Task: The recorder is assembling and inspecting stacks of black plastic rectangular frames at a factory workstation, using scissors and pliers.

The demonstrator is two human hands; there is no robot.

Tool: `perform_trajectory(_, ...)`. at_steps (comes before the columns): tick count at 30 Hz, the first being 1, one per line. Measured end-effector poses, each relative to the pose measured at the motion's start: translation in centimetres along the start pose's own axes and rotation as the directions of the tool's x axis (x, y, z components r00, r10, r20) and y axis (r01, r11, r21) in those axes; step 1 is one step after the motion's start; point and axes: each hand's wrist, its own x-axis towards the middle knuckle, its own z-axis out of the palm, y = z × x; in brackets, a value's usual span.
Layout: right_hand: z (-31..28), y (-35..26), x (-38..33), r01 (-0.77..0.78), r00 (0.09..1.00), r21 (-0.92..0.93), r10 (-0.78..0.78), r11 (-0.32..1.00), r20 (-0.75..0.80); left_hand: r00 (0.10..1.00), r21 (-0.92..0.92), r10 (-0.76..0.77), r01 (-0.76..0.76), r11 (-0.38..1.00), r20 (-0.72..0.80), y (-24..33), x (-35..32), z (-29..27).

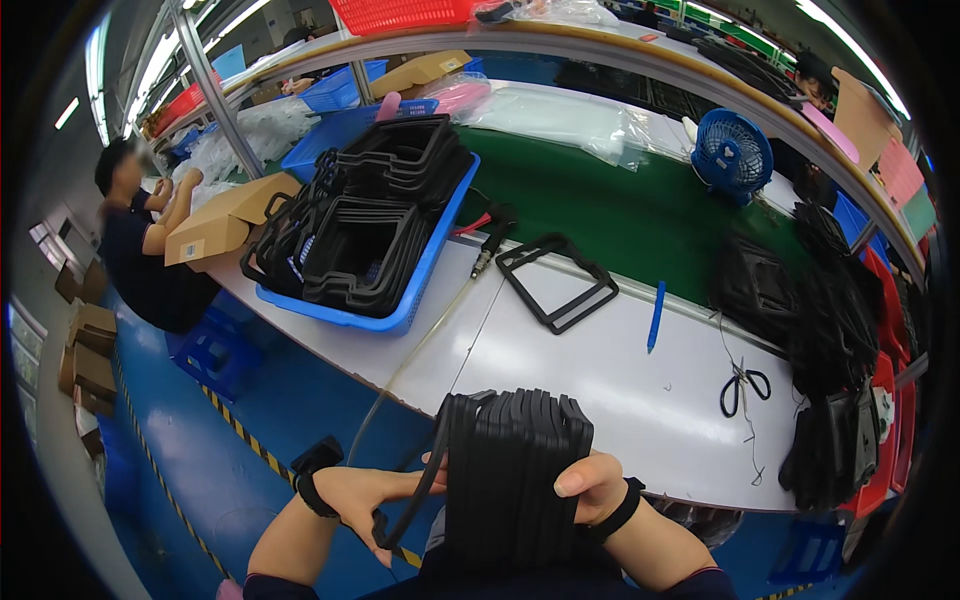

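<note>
A thick stack of black frames (515, 485) stands upright close to my body at the front edge of the table. My right hand (600, 488) grips its right side, with the thumb on the near face. On the left side, my left hand (375, 500) is closed around a single black frame (412, 500) that tilts away from the rest of the stack. Some left fingertips are hidden behind the frames. Beyond the stack, one loose black frame (560, 285) lies flat on the white tabletop (600, 400).
A blue basket (400, 310) piled with black frames stands at left, beside a cardboard box (230, 215). An air-hose tool (485, 255), blue pen (655, 318) and scissors (742, 388) lie on the table. Black pieces (830, 310) heap at right. A blue fan (733, 155) stands behind; another person (150, 240) sits far left.
</note>
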Motion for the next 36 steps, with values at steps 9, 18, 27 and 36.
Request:
perform_trajectory(9, -0.2, 1.0, 1.3, -0.023, 1.0, 0.093, 0.024, 0.995, -0.004, 0.923, -0.1, -0.371, 0.381, 0.919, 0.101, 2.2, -0.1, 0.5)
perform_trajectory(18, -0.1, 1.2, 1.0, -0.066, 0.998, -0.088, 0.065, 0.994, -0.014, 0.959, -0.684, 0.056, -0.239, 0.689, -0.279, 0.1, 1.5, 1.3)
perform_trajectory(27, -0.1, 1.0, 1.3, -0.152, 0.983, -0.593, 0.183, 0.791, -0.008, 0.936, -0.759, -0.055, -0.246, 0.603, -0.347, -3.2, 5.9, 3.6)
perform_trajectory(36, 2.0, -1.3, 0.9, -0.101, 0.975, -0.882, 0.223, 0.46, 0.005, 0.668, -0.512, 0.023, -0.592, 0.622, -0.743, -1.7, 8.1, 5.0)
